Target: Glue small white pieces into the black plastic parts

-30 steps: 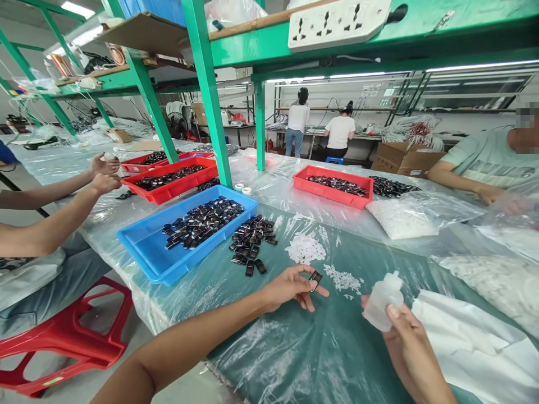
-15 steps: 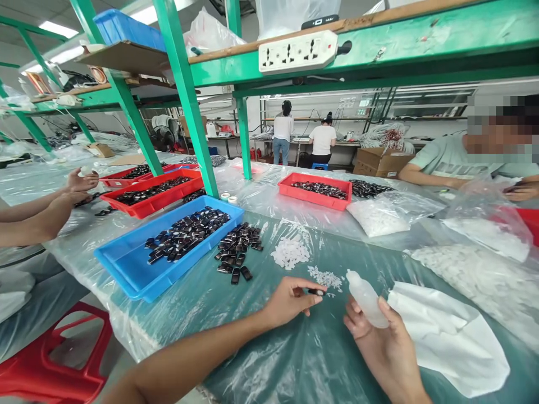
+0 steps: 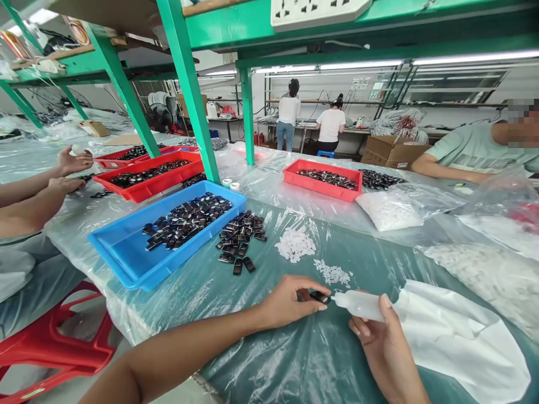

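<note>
Black piece (image 3: 321, 297) sits between the left fingers (image 3: 310, 307), just beside the bottle (image 3: 359, 303).

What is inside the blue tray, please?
Inside the blue tray lies a pile of small black pieces, mostly toward its right end. The tray's blue floor shows at the left. The floor under the pile and the lowest pieces are covered, so not visible.

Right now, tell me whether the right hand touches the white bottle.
Touching. The head view shows the right hand gripping the white bottle, its thumb laid over the rear end.
</note>
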A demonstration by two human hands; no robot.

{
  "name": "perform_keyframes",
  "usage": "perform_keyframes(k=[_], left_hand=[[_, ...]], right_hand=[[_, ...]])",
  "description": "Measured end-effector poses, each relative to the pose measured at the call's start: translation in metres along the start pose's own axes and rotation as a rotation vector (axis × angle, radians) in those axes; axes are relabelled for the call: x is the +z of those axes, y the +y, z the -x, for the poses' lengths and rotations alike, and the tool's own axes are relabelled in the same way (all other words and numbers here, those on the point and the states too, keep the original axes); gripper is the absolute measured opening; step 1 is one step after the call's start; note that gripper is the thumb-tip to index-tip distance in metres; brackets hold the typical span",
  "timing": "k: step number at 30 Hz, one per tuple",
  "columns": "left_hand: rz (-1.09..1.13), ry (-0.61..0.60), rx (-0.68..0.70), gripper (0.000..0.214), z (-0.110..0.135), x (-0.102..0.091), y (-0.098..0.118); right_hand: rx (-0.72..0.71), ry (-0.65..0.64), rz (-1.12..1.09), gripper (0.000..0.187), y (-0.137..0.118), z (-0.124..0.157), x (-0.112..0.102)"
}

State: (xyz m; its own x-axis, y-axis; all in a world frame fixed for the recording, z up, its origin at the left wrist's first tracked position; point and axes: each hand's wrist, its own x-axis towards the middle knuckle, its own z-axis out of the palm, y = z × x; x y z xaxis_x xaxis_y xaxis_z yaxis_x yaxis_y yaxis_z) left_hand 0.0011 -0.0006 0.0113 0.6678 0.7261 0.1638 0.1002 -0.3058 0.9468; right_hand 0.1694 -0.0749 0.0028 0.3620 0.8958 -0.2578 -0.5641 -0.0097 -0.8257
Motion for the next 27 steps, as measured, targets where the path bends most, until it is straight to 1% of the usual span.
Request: perform_keyframes(k=[9,15,22,27], left_hand=[[-0.04,0.012,-0.009,0.028,0.002,0.0,0.003],[-0.088,0.027,-0.009,0.028,0.003,0.0,0.0],[-0.095,0.028,0.008,0.029,0.002,0.001,-0.002],[-0.106,0.018,0.01,0.029,0.002,0.001,-0.003]], right_hand=[[-0.134,0.046,0.277,0.035,0.002,-0.001,-0.01],[-0.257,0.07,0.432,0.039,0.004,0.002,-0.012],[-0.378,0.154,0.656,0.043,-0.005,0.011,-0.005],[-0.427,0.162,0.657,0.04,-0.01,0.022,0.008]])
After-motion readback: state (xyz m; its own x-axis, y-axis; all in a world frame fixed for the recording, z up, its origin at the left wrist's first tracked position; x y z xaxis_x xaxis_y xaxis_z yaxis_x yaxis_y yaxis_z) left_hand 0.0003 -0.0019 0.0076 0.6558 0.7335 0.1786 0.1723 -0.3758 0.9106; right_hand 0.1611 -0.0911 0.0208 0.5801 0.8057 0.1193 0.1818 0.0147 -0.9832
